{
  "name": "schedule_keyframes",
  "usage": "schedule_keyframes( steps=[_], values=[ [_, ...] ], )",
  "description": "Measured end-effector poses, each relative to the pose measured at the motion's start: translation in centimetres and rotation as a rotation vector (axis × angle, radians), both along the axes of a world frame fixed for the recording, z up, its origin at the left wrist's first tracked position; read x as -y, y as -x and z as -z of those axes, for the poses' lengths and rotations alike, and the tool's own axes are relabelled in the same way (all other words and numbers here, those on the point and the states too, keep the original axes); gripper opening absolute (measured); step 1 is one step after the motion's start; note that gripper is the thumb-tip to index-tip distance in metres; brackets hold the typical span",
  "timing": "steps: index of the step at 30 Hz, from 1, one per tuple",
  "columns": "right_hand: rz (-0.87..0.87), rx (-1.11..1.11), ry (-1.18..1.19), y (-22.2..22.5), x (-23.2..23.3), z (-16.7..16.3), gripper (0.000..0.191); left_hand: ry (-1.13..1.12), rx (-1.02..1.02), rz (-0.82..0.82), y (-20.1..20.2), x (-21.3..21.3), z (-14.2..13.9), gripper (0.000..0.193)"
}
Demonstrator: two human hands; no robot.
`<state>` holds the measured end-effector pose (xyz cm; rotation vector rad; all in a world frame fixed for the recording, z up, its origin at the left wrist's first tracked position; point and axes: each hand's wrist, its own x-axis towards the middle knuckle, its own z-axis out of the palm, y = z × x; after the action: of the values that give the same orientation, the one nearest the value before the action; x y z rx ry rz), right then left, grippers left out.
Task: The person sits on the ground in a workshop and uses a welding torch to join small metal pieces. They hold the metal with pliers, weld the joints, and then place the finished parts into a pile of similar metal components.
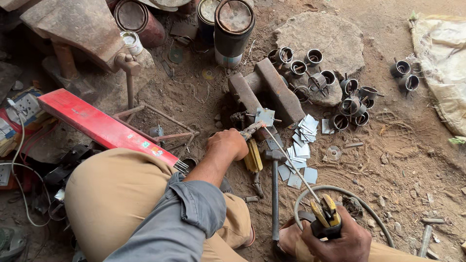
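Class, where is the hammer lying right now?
In the head view, the hammer lies on the dirt floor at lower centre, between the person's knees, its head beside the small metal plates.

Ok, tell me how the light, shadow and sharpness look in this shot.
Head view: soft, even daylight, no harsh glare; sharp across the dirt floor; deep shadow at the left edge; the left hand and right hand are crisp, without motion blur.

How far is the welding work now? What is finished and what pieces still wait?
Done, it seems: a group of metal rings lies on and beside the flat stone. In hand: the left hand steadies a small square plate with pliers, while the right hand brings the rod in its yellow holder to it. Left: a pile of flat cut plates waits.
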<state>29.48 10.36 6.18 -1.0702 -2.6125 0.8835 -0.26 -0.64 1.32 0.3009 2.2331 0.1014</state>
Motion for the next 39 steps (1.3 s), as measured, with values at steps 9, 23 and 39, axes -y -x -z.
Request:
schedule_keyframes(
  steps=[9, 23, 39],
  values=[
    [0.003, -0.04, 0.024, 0.0, 0.0, 0.5, 0.04, 0.033, 0.03, 0.024, 0.1, 0.0, -0.3, 0.05],
    [-0.037, -0.072, 0.029, 0.0, -0.1, 0.3, 0.039, -0.019, -0.003, 0.03, 0.1, 0.2, 0.5, 0.05],
    [-0.082, -0.076, -0.028, -0.3, -1.1, 1.1, 0.041, -0.01, 0.009, 0.002, -0.1, 0.1, -0.3, 0.052]
  ],
)
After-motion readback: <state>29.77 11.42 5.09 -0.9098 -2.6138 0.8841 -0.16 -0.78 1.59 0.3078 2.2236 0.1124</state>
